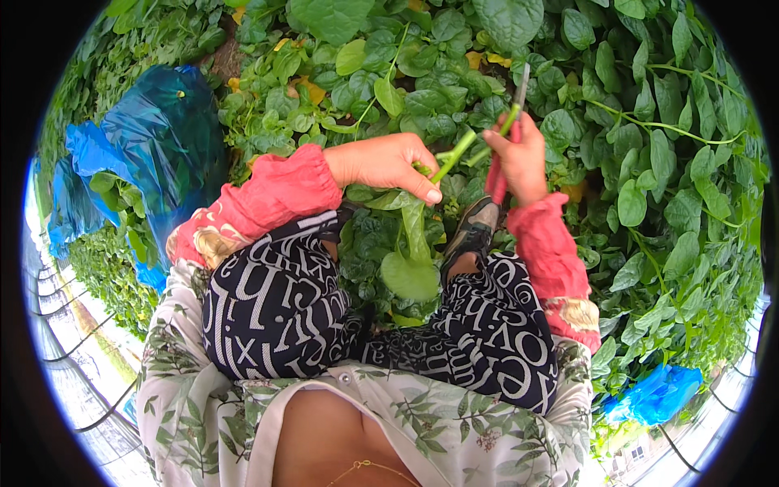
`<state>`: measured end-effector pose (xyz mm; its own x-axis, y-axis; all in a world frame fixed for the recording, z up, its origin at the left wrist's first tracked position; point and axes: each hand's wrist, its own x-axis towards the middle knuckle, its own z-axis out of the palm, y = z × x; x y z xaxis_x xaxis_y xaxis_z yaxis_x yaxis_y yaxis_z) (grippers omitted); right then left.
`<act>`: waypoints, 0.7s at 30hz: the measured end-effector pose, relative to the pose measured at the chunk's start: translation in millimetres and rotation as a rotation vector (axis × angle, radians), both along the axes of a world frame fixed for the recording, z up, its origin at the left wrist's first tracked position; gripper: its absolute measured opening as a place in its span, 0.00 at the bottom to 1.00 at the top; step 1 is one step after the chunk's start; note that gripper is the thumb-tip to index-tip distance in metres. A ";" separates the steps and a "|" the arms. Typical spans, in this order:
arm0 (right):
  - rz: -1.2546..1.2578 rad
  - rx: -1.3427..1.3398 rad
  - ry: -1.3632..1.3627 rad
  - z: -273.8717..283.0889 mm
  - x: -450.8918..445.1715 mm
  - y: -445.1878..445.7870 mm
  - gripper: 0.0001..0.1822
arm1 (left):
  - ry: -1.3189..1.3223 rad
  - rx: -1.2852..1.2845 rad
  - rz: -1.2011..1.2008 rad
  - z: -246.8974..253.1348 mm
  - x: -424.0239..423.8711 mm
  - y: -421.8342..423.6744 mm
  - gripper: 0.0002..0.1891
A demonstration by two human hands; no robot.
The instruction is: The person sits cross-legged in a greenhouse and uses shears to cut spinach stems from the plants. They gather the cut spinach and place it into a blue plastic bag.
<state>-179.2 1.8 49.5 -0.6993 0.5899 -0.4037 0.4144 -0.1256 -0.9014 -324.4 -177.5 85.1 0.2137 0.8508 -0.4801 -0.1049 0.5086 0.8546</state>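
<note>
My left hand [392, 161] is closed around cut green stems [455, 155] over the plants between my knees. From it hangs a broad leaf [411, 277], slightly blurred, in front of my shins. To its right, my right hand [522, 155] grips red-handled snips [498, 181] with the metal blade pointing up and away from me. A short green stem [510, 120] lies under my right thumb, along the tool. The two hands are a small gap apart. Whether the blades are apart cannot be made out.
Dense leafy vine plants [426, 103], resembling Malabar spinach, surround me. A large blue plastic bag [164, 134] with greens at its mouth stands at left. Another blue bag [660, 395] lies at lower right. My shoe [475, 231] is among the leaves. Greenhouse sheeting with ribs [91, 389] curves along the left rim.
</note>
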 end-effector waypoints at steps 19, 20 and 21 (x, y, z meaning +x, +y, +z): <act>0.115 -0.313 0.173 18.1 10.6 -50.5 0.10 | 0.143 0.083 0.098 -23.4 -14.8 -2.1 0.24; 0.113 -0.284 0.185 18.9 8.7 -49.0 0.10 | 0.235 0.096 0.044 -24.9 -9.5 -0.7 0.25; 0.115 -0.256 0.198 21.8 6.4 -48.0 0.10 | 0.328 0.109 -0.005 -24.0 -6.4 0.5 0.27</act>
